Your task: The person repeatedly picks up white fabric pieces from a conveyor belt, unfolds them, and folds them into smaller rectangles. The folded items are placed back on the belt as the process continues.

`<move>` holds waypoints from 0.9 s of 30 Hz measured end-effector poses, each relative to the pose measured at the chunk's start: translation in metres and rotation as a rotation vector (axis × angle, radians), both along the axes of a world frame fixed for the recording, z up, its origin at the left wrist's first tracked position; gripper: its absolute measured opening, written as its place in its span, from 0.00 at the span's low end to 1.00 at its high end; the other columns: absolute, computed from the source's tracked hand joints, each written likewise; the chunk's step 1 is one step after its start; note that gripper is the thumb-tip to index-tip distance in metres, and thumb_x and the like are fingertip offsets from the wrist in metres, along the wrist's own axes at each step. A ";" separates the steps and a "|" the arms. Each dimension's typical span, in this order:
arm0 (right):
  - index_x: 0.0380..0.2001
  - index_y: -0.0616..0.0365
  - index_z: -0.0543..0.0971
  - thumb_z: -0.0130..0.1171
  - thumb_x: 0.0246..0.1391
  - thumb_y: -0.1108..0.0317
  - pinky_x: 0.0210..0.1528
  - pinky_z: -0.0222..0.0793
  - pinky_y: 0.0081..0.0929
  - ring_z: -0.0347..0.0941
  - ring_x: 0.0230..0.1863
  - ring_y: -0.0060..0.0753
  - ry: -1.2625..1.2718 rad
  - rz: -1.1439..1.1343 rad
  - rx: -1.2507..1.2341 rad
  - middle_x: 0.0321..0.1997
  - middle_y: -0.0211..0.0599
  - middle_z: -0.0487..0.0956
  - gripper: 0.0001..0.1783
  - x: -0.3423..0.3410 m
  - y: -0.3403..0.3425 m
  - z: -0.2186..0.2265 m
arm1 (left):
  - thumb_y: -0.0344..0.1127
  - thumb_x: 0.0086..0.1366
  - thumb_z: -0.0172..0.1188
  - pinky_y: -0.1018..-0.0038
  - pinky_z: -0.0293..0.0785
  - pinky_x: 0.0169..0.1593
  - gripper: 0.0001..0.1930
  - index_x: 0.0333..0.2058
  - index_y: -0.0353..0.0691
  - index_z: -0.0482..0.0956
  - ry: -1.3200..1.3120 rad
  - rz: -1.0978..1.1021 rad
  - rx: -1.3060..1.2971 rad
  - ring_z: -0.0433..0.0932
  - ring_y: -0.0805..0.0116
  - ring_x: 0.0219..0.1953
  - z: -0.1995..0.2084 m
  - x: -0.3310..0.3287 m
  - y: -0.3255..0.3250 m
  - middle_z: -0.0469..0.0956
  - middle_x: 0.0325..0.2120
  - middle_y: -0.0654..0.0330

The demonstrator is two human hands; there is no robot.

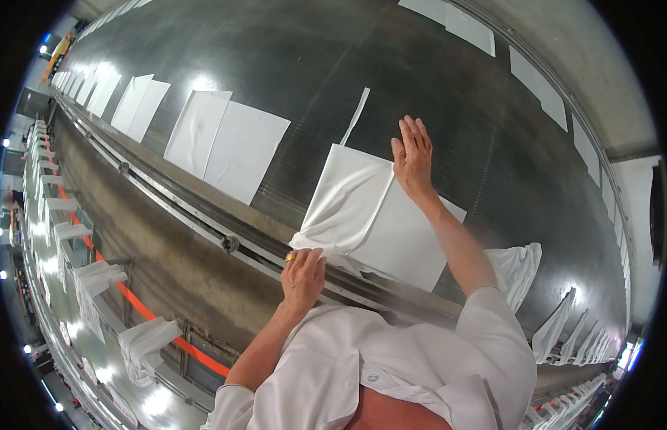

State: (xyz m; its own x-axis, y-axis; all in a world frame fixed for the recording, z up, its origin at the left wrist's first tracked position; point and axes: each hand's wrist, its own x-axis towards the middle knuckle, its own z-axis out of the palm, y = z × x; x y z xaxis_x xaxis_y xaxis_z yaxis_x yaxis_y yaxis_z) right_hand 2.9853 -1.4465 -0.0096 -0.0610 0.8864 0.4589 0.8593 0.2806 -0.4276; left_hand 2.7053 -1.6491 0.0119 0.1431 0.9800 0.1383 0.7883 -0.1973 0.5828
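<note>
Our shirt: white sleeves and chest (391, 373) fill the bottom of the view, closest to cam.
L hand: our left hand (303, 276) sits at the near edge of the belt, fingers curled and pinching the near corner of the white cloth (362, 215); gold ring on one finger.
R hand: our right hand (414, 158) is open, fingers straight and together, palm pressed flat on the far edge of the same cloth.
Cloth: lies on the dark ribbed belt (448, 93), partly folded; left half bunched and wrinkled, right half flat. Near corner hangs over the metal rail (226, 240).
Strip: thin white strip (356, 115) lies just beyond the cloth, pointing away from us.
Next pcs: flat white sheets (226, 140) to the left on the belt, apart from ours; more in a row further back.
Far side: white sheets (538, 82) along the belt's far edge.
Right: crumpled white cloth (516, 269) just past our right forearm.
Below left: white cloths draped on racks (144, 344), orange bar (133, 301) beside them.
</note>
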 end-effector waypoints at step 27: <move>0.28 0.55 0.80 0.56 0.48 0.75 0.38 0.77 0.40 0.75 0.41 0.43 0.060 0.519 -0.450 0.35 0.35 0.77 0.05 -0.101 -0.195 -0.001 | 0.21 0.59 0.57 0.57 0.68 0.57 0.17 0.47 0.38 0.81 -0.017 -0.039 -0.197 0.77 0.48 0.53 -0.005 -0.057 0.031 0.82 0.47 0.51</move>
